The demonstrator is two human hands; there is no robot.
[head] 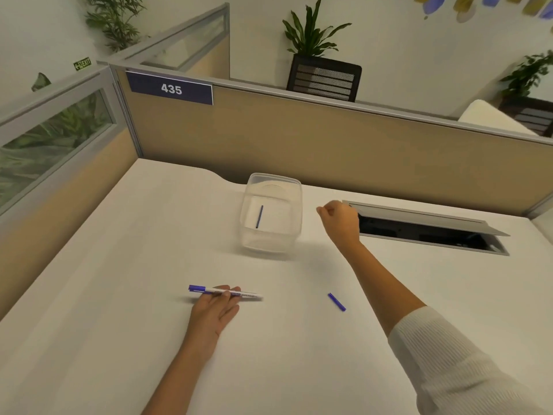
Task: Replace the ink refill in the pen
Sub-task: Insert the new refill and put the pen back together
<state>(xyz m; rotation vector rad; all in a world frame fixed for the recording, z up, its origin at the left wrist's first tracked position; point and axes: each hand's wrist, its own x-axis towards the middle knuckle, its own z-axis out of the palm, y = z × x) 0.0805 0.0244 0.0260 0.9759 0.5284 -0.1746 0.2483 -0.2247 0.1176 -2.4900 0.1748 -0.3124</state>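
Note:
A white pen body with a blue end lies across the white desk, and my left hand rests on it with the fingers laid over the barrel. A thin blue refill lies inside a clear plastic container farther back. A small blue pen piece lies loose on the desk to the right. My right hand hovers just right of the container, fingers curled closed; I see nothing in it.
An open cable hatch with a raised grey flap is set into the desk at the right. Beige cubicle partitions wall the back and left sides. Potted plants stand beyond them.

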